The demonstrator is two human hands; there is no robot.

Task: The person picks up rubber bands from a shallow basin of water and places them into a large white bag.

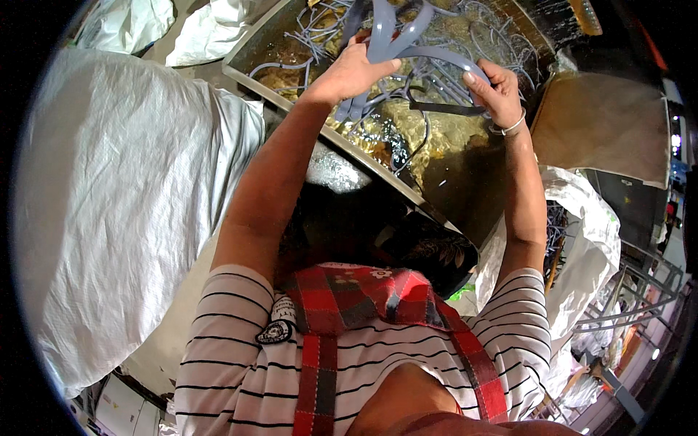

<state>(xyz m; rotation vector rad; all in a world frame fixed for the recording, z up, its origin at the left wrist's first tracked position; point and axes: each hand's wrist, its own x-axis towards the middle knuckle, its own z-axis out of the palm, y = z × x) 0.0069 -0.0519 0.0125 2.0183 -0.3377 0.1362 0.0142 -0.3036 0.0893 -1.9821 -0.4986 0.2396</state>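
A bundle of smooth grey-violet bands point(381, 33), bendy and looped, hangs over a metal tank of shallow water. My left hand point(350, 71) is closed around the bundle at the tank's near side, thumb laid across it. One band arches rightward to my right hand point(498, 93), which pinches it between thumb and fingers. A darker flat strip point(447, 109) runs just below that hand. Thin grey-violet strands point(313, 45) lie tangled in the water under and around the bundle. What exactly the bands belong to cannot be made out.
The tank's metal rim point(349, 149) slants between my body and the water. Big white sacks point(131, 196) stand at my left. At the right are a brown sheet-covered surface point(603, 123) and an open white bag point(592, 254) with strands inside.
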